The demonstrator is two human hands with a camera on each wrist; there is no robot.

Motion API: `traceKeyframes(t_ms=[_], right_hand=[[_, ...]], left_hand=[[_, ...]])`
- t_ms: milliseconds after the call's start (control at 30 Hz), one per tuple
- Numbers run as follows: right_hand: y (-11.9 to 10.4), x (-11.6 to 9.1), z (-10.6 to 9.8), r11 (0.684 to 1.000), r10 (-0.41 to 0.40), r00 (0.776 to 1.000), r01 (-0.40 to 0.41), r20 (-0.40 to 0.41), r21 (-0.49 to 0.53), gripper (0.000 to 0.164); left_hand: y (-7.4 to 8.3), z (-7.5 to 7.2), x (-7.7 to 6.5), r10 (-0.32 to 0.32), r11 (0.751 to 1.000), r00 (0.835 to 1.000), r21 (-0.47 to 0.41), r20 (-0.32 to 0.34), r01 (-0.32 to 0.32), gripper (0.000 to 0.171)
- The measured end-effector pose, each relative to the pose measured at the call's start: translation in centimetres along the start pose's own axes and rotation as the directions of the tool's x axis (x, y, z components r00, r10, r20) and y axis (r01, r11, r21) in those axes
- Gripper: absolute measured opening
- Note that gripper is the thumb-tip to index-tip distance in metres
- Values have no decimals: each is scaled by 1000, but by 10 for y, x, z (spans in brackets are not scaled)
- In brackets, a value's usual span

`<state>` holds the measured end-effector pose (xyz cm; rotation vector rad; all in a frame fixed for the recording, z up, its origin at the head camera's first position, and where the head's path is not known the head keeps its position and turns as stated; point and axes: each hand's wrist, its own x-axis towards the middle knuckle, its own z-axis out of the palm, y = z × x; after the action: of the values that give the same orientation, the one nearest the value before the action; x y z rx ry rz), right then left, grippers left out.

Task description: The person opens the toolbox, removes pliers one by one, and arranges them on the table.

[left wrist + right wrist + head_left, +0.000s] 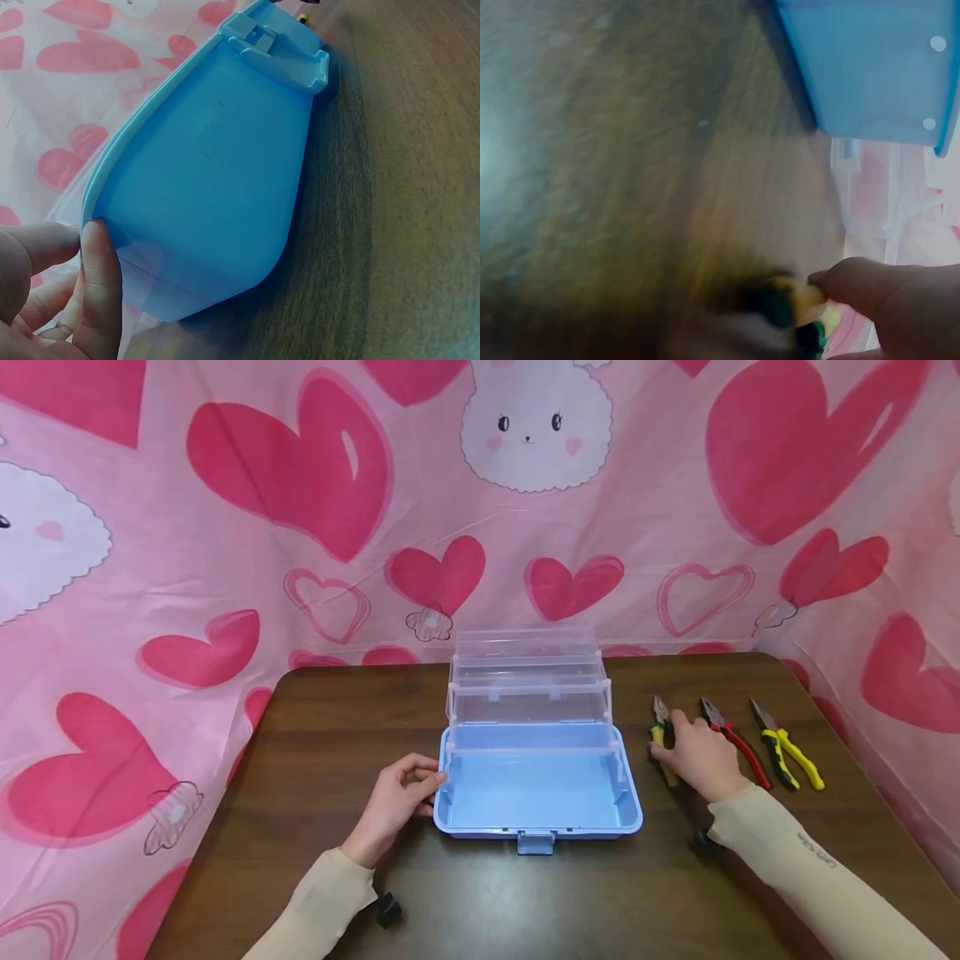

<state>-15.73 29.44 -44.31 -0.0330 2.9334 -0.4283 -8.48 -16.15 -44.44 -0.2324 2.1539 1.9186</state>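
A light-blue toolbox (536, 789) stands with its lid up and its clear tiered trays (531, 693) raised at the back. At its left end, my left hand (397, 797) pinches the rim between thumb and fingers; the left wrist view shows this grip on the blue wall (202, 165). To the right of the box, my right hand (703, 756) holds pliers (660, 735) with yellow and dark-green handles, thumb on one side and fingers on the other. Those handles (780, 304) look blurred in the right wrist view, and the hand partly hides them.
Red-handled pliers (738, 747) lie just right of my right hand. Farther right are long-nose pliers (780, 747) with yellow and black handles. A latch (536, 842) sticks out at the box's front. A pink heart-patterned cloth (480, 527) hangs behind the brown table (337, 710).
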Motion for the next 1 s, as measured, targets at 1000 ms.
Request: traceKeyframes(t_ms=[1000], right_hand=[[5, -12, 0, 998, -49, 992, 52, -119, 22, 60]], left_hand=[[-3, -4, 2, 31, 999, 999, 40, -31, -30, 30]])
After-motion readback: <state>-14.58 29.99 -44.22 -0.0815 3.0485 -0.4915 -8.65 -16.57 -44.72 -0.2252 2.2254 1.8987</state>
